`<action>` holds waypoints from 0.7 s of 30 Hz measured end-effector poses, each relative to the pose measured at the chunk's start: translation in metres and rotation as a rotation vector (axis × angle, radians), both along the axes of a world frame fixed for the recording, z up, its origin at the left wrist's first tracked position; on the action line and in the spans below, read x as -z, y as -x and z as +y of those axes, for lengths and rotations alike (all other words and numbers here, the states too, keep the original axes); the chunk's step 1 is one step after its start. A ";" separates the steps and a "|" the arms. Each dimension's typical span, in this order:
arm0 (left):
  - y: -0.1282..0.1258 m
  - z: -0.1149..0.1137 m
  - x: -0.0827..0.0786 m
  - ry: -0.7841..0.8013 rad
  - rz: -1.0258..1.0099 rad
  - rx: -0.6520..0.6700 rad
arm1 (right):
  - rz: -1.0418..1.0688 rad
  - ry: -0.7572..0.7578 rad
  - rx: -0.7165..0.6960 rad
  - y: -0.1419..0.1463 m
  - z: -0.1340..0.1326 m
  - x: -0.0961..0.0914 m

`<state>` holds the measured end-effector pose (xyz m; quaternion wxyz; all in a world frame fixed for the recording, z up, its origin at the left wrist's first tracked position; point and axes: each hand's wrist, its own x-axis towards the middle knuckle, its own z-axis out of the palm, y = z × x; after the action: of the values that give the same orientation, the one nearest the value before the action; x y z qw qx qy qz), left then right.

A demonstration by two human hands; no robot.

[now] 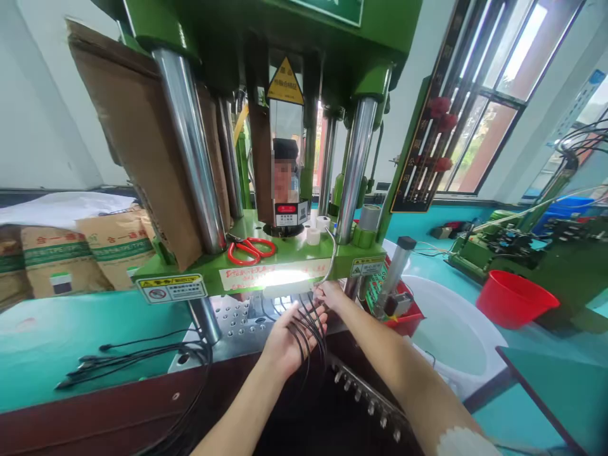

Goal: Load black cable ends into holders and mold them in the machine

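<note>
In the head view, my left hand (292, 339) is palm up below the green press, with several thin black cables (304, 329) running across its curled fingers and hanging down past the palm. My right hand (330, 296) is closed just to the right of it, under the press's front edge and near the lower end of a white gooseneck lamp (331, 253). What its fingertips pinch, if anything, is hidden. Behind the hands lies a shiny metal plate (266, 308) on the perforated press bed (232, 320). The cables' far ends are hard to make out there.
Red-handled pliers (249, 251) lie on the press's green ledge (209, 265). More black cables (137, 354) rest on the turquoise table at left. A bar with metal pegs (370, 399) is at lower right. A red bin (408, 310), white tub (456, 329) and red bucket (513, 297) stand right.
</note>
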<state>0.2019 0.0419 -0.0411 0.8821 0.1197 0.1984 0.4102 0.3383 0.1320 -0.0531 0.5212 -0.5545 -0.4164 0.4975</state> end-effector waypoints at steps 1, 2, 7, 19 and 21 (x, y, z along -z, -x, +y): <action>-0.002 -0.007 -0.006 0.045 0.009 0.000 | 0.021 0.007 0.013 0.001 -0.004 0.002; -0.003 -0.014 -0.010 0.083 -0.006 0.009 | 0.042 0.009 0.024 0.002 -0.009 0.003; 0.003 -0.058 -0.019 0.175 -0.162 0.028 | 0.104 -0.005 0.096 0.007 -0.034 0.006; 0.097 -0.143 -0.020 -0.197 -0.086 -0.137 | 0.020 -0.030 0.144 -0.012 -0.074 0.014; 0.142 -0.122 -0.045 -0.293 -0.138 -0.392 | -0.017 -0.007 0.109 -0.023 -0.083 0.019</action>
<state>0.0600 -0.0802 0.0037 0.7703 0.1772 0.0954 0.6050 0.3615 0.0488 -0.0726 0.5460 -0.5788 -0.3915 0.4621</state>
